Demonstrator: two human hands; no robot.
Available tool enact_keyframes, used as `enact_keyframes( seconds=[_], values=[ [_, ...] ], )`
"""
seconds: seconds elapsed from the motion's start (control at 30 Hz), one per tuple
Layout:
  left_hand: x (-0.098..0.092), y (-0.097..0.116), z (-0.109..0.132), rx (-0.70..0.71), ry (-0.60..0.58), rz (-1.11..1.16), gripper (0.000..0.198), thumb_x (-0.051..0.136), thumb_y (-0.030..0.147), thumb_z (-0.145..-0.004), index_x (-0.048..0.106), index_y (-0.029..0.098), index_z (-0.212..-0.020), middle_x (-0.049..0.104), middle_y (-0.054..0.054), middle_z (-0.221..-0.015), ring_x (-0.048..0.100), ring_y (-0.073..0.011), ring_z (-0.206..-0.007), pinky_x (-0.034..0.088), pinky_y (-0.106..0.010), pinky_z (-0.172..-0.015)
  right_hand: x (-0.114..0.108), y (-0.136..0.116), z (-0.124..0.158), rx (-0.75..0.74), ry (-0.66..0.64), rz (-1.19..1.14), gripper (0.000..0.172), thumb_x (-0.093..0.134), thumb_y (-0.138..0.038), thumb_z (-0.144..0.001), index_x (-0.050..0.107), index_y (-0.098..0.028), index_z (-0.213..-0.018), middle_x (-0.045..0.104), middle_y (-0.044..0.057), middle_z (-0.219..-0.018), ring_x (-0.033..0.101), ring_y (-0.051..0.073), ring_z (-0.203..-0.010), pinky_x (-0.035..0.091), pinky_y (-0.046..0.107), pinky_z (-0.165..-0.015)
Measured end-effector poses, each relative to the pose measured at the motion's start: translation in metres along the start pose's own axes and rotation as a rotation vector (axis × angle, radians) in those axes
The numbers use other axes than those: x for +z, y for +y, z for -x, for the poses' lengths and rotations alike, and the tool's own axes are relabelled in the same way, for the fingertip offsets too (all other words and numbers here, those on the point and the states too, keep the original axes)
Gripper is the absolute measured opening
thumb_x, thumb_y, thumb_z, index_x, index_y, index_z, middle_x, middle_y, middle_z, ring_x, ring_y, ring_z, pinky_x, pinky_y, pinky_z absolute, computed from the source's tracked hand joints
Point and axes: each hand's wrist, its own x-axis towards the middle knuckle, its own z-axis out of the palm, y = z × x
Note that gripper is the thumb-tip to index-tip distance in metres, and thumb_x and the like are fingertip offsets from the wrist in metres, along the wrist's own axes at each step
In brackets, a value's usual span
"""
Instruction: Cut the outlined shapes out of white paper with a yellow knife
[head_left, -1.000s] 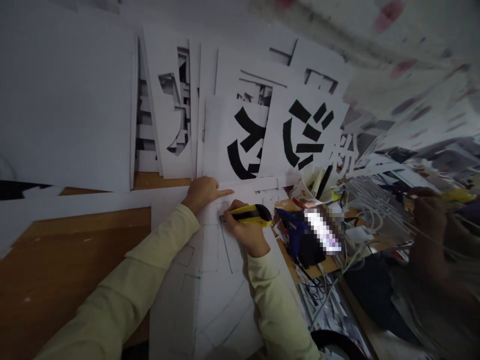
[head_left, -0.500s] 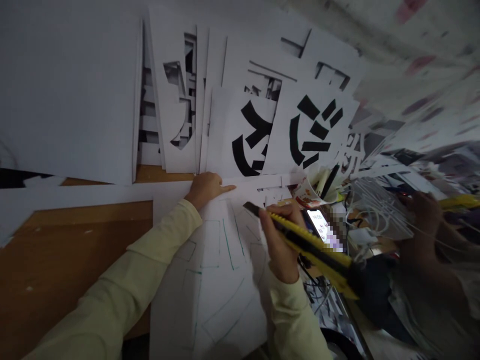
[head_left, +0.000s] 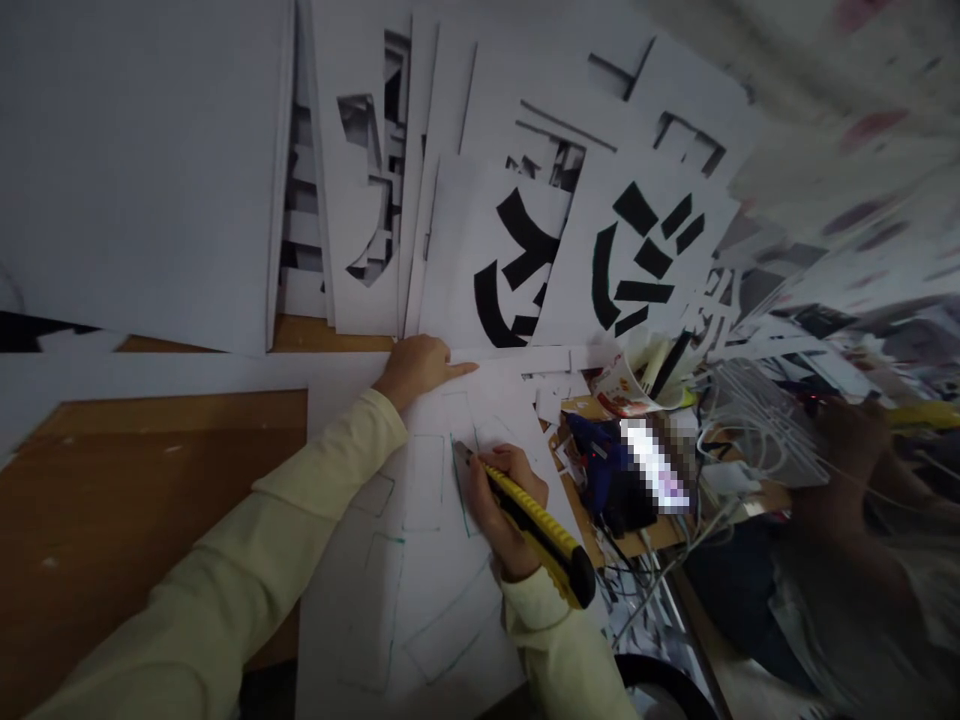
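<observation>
A white sheet (head_left: 435, 590) with green drawn outlines lies on the wooden table (head_left: 135, 480). My left hand (head_left: 420, 365) presses on the sheet's far edge, knuckles bent and forefinger stretched out to the right. My right hand (head_left: 504, 505) is closed round a yellow and black utility knife (head_left: 536, 520). The knife's tip rests on the sheet at the top of a green line.
White sheets with cut-out and black-printed shapes (head_left: 570, 260) lean against the back. To the right sit a cup of pens (head_left: 637, 380), a blue tool (head_left: 600, 465), cables and a phone. Another person's hand (head_left: 847, 440) works at the far right.
My right hand came back down and left with the knife, from raised over the sheet's right side to tip on the green line. My left hand stayed in place.
</observation>
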Motion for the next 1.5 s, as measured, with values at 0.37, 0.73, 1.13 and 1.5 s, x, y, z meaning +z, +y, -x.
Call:
enact_keyframes(
  seconds=[0.37, 0.73, 1.13, 1.5],
  values=[
    [0.0032, -0.0027, -0.0021, 0.005, 0.012, 0.017, 0.074, 0.046, 0.083, -0.091, 0.078, 0.017, -0.076, 0.073, -0.013, -0.078, 0.065, -0.0283, -0.081, 0.037, -0.036, -0.066, -0.0015, -0.0036, -0.0014, -0.063, -0.017, 0.018, 0.008, 0.065, -0.022, -0.094, 0.061, -0.025, -0.087, 0.07, -0.002, -0.069, 0.069, 0.016, -0.06, 0.061, 0.032, -0.07],
    [0.0018, -0.0012, -0.002, -0.01, 0.005, 0.029, 0.07, 0.05, 0.079, -0.091, 0.08, 0.017, -0.081, 0.074, -0.013, -0.082, 0.066, -0.0287, -0.084, 0.038, -0.036, -0.07, 0.0001, -0.0007, 0.0001, -0.16, 0.009, 0.002, 0.01, 0.066, -0.017, -0.093, 0.061, -0.025, -0.089, 0.064, -0.005, -0.065, 0.066, 0.015, -0.059, 0.064, 0.035, -0.08],
    [0.0014, -0.0013, -0.0024, -0.013, -0.006, 0.036, 0.07, 0.047, 0.079, -0.092, 0.079, 0.018, -0.08, 0.075, -0.013, -0.082, 0.067, -0.0295, -0.086, 0.042, -0.037, -0.073, 0.0005, 0.0039, 0.0015, -0.206, 0.007, 0.016, 0.011, 0.066, -0.018, -0.093, 0.06, -0.025, -0.089, 0.063, -0.006, -0.064, 0.064, 0.013, -0.055, 0.064, 0.035, -0.081],
    [0.0012, -0.0015, -0.0017, -0.01, 0.006, 0.038, 0.069, 0.049, 0.08, -0.09, 0.078, 0.019, -0.078, 0.075, -0.013, -0.082, 0.067, -0.0297, -0.087, 0.04, -0.036, -0.071, -0.0046, 0.0011, 0.0014, -0.171, -0.045, 0.028, 0.009, 0.066, -0.018, -0.092, 0.061, -0.025, -0.088, 0.065, -0.005, -0.064, 0.064, 0.015, -0.056, 0.064, 0.038, -0.082]
  ],
)
